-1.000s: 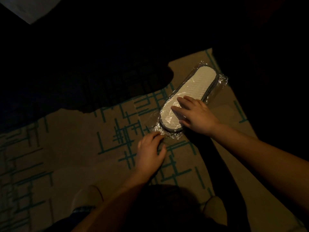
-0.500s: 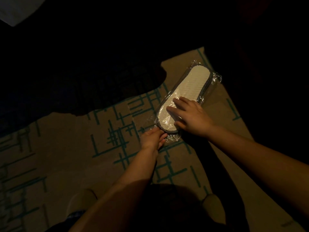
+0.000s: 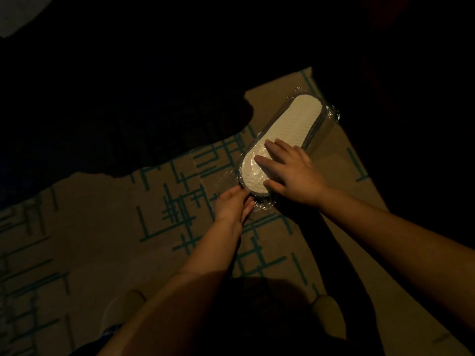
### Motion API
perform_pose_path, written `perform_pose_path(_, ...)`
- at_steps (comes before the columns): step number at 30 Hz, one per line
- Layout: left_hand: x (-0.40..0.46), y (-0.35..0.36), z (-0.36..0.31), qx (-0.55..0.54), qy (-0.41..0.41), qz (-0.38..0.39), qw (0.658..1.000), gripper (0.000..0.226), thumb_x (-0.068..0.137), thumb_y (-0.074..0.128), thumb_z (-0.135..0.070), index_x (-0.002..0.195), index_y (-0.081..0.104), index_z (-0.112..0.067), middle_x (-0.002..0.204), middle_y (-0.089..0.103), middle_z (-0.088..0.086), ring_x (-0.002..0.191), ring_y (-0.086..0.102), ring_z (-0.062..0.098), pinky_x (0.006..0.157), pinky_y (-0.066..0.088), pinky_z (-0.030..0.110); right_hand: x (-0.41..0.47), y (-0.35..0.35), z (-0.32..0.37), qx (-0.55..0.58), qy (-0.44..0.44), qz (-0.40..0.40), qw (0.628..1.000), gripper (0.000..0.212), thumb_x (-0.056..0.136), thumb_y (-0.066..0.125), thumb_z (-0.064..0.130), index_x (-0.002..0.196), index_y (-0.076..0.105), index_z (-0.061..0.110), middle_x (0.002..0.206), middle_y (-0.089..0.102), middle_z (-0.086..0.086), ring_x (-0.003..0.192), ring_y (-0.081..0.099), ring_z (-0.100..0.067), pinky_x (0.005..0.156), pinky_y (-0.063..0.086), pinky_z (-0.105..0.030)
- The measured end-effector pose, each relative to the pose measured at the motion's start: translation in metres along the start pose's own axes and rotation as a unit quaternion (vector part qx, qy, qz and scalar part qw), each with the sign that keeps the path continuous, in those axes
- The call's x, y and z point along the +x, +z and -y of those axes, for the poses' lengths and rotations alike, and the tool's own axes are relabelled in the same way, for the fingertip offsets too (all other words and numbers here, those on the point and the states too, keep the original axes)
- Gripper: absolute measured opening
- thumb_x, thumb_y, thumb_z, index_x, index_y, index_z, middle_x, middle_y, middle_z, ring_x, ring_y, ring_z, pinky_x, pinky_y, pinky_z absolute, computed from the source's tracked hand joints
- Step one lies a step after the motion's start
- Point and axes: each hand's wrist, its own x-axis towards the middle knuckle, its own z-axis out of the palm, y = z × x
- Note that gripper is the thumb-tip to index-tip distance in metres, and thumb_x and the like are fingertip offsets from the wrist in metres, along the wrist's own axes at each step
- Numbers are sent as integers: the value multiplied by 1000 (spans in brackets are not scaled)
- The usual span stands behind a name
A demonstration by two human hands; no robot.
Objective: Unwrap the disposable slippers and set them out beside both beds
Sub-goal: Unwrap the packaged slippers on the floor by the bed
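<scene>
Down on the floor, in the head view, the wrapped slippers (image 3: 284, 140) lie sole-up on a tan carpet (image 3: 102, 227) patterned with teal lines. They are white with a dark edge, sealed in clear plastic wrap (image 3: 331, 114) that bunches and glints at the far end and near the closer end. The pack runs diagonally, its far end toward the upper right.

The right hand (image 3: 290, 173) lies flat on the near half of the pack, fingers spread and pressing down, not closed around anything. The left hand (image 3: 232, 205) meets the pack's near end, its fingertips pinched together at the crinkled plastic there; the grip itself is too dim to make out fully.

Deep shadow covers the upper half of the view and the right side, cutting across the carpet just beyond the pack. A pale patch (image 3: 18, 14) shows in the top left corner. Both forearms reach in from below, and two light-coloured shoes (image 3: 123, 307) sit at the bottom edge.
</scene>
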Motion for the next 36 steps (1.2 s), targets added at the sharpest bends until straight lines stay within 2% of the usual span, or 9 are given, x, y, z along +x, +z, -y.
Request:
perform_pose_path(5, -1, 4, 1, 1, -4, 6, 1000, 13, 88, 55, -4, 101, 58, -5, 120, 62, 19, 76, 59, 12, 81, 51, 25, -3, 5, -2, -10, -3, 10, 1000, 62, 91, 45, 48, 146, 21, 35, 161, 4, -1, 148, -2, -21, 117, -1, -47)
perform_pose_path(9, 5, 3, 2, 4, -7, 0, 1000, 30, 88, 56, -5, 118, 57, -3, 120, 62, 18, 88, 60, 16, 68, 53, 19, -1, 5, -5, -33, -12, 21, 999, 63, 91, 42, 49, 147, 17, 35, 161, 2, -1, 148, -3, -21, 117, -2, -48)
perform_pose_path(16, 6, -5, 2, 1, -6, -5, 1000, 29, 89, 56, -5, 118, 54, -5, 84, 61, 5, 72, 59, 10, 62, 53, 16, 8, 2, -23, -63, -35, 26, 997, 63, 91, 36, 54, 148, 13, 36, 161, 4, 1, 148, 0, -18, 116, -1, -52)
perform_pose_path(20, 7, -10, 2, -14, -18, 5, 1000, 34, 88, 57, -6, 122, 54, -3, 82, 62, 5, 72, 60, 11, 54, 54, 14, 10, -2, -7, 85, 37, -125, 988, 63, 87, 36, 54, 145, 25, 32, 157, 22, -3, 144, 18, -22, 115, 12, -50)
perform_pose_path(23, 5, -13, 1, -43, -26, 9, 999, 36, 87, 59, -6, 123, 54, -6, 85, 62, 6, 74, 60, 11, 56, 54, 14, 6, 1, 2, 304, 252, -274, 877, 54, 88, 56, 36, 137, 39, 24, 146, 35, -7, 131, 38, -25, 105, 39, -43)
perform_pose_path(26, 2, -12, 1, -65, -33, 22, 997, 32, 87, 59, -7, 118, 56, -11, 85, 63, 6, 74, 60, 11, 55, 53, 13, 3, 5, 0, 495, 402, -241, 732, 57, 81, 67, 33, 130, 41, 21, 132, 48, -10, 113, 54, -25, 93, 49, -39)
perform_pose_path(29, -1, -11, 1, -90, -40, 40, 994, 26, 88, 57, -5, 113, 58, -9, 87, 64, 8, 76, 61, 13, 53, 54, 14, 3, 9, 5, 642, 404, -182, 626, 36, 79, 70, 26, 110, 54, 15, 109, 65, -10, 92, 64, -24, 83, 54, -38)
perform_pose_path(32, -2, -12, 0, -96, -44, 42, 993, 14, 87, 57, -5, 100, 60, -11, 91, 65, 11, 77, 61, 13, 53, 54, 14, 5, 9, 12, 709, 383, -147, 574, 18, 81, 68, 15, 96, 58, 14, 88, 66, -6, 75, 64, -18, 66, 55, -30)
perform_pose_path(36, -3, -12, -3, -112, -33, 42, 992, 34, 87, 58, -4, 121, 55, -6, 91, 65, 11, 78, 62, 14, 51, 54, 15, 9, 11, 15, 732, 393, -131, 541, 18, 83, 66, 10, 98, 56, 13, 85, 64, -5, 76, 63, -17, 67, 56, -31)
